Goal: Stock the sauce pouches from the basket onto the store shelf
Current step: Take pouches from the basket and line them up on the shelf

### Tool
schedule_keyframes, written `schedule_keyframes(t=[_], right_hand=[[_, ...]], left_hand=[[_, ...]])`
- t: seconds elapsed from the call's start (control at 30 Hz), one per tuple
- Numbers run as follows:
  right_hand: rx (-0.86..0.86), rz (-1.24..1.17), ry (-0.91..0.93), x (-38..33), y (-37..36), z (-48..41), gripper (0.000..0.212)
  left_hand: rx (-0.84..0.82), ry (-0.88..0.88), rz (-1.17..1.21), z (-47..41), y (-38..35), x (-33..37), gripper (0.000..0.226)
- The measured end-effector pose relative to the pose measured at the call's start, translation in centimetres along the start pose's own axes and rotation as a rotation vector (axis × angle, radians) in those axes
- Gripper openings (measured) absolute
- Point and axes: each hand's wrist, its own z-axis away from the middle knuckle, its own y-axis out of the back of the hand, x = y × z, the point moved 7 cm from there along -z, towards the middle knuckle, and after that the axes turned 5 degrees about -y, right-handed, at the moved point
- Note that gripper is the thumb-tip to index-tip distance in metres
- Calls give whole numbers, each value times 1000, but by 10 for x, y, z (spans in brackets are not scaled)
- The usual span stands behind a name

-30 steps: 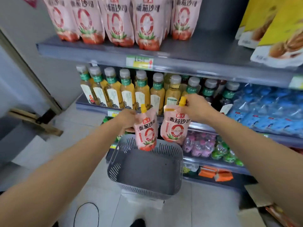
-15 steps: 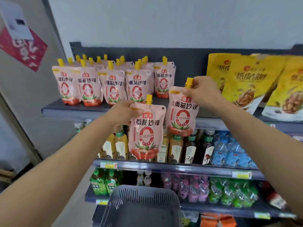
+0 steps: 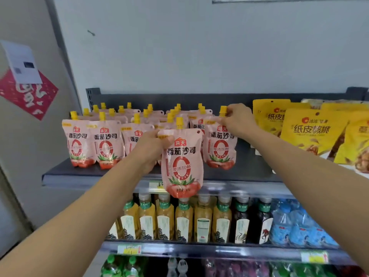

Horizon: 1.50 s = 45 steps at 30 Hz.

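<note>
The pouches [image 3: 182,162] are glossy pink plastic film with hard yellow plastic caps [image 3: 179,122]. The shelf [image 3: 123,172] at 6 o'clock of them looks like matt dark-grey painted metal. At 3 o'clock, yellow bags [image 3: 311,132] are shiny film. The bottles [image 3: 182,222] below look like clear smooth plastic.

To the right I saw yellow walnut bags [image 3: 311,132] leaning on the top tier. One tier down stood a row of yellow tea bottles [image 3: 165,218], two dark bottles [image 3: 252,220] beside them, then blue water bottles [image 3: 295,226]. Green bottles [image 3: 121,266] sat lowest. A red paper sign [image 3: 30,94] hung on the left wall, a white sheet [image 3: 22,62] overlapping it.
</note>
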Motion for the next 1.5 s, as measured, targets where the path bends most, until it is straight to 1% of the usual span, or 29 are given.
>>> schedule_keyframes(t=[0.1, 0.3, 0.5, 0.6, 0.63, 0.7, 0.87, 0.97, 1.03, 1.1, 1.2, 1.27, 1.33, 1.4, 1.5], right_hand=[[-39, -16, 14, 5, -15, -21, 30], [-171, -41, 51, 9, -44, -57, 29], [-241, -78, 53, 12, -70, -82, 26], [-277, -121, 60, 16, -81, -85, 15], [-282, -147, 54, 18, -83, -86, 15], [-281, -163, 48, 20, -83, -86, 14], [-257, -93, 87, 19, -71, -82, 7], [-229, -39, 74, 25, -59, -81, 37], [-195, -16, 75, 28, -50, -80, 46], [-147, -25, 76, 30, -39, -78, 48], [-79, -29, 94, 32, -24, -69, 40], [-65, -30, 84, 36, -15, -62, 35], [-103, -50, 56, 44, -11, -57, 27], [-162, -36, 40, 51, -10, -52, 21], [-187, -19, 19, 59, -5, -47, 20]], left_hand=[[33, -35, -9, -6, -1, 10, 16], [64, -96, -60, -14, -4, 24, 16], [132, -77, -55, -19, 2, 21, 16], [160, -70, -63, -19, 4, 16, 17], [164, -69, -61, -19, 5, 15, 17], [168, -62, -52, -18, 4, 12, 20], [154, -45, -49, -20, -6, 7, 19], [126, -37, -58, -24, -19, 9, 20], [112, -35, -74, -29, -29, 12, 17], [96, -41, -58, -36, -41, 17, 18], [72, -38, -26, -48, -59, 21, 20], [64, -29, -4, -57, -70, 19, 24], [64, -26, -16, -66, -81, 16, 25], [70, -26, -17, -73, -88, 10, 32], [92, 2, -6, -83, -92, 0, 42]])
